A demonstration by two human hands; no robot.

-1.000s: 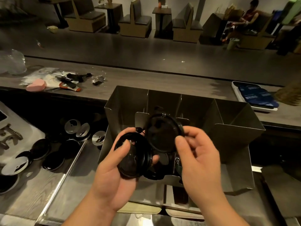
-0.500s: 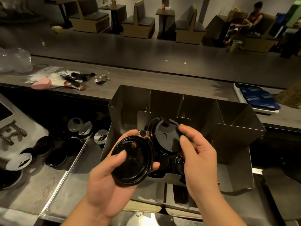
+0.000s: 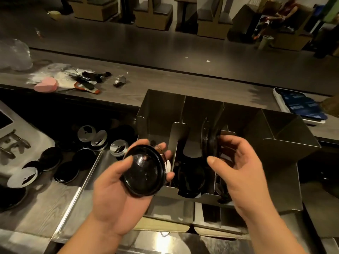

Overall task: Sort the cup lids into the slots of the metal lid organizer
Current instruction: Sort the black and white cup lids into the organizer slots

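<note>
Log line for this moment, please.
left hand: grips black lid | right hand: holds second lid on edge over metal organizer slot | loose lids: unsorted, far left

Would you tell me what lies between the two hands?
Head view: between left hand and right hand stand the organizer's metal divider and black lids in a slot.

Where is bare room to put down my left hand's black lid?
Free: the steel strip between the loose black and white lids and the metal lid organizer; also its wide right compartment. Crowded: its middle slot, holding black lids.
</note>
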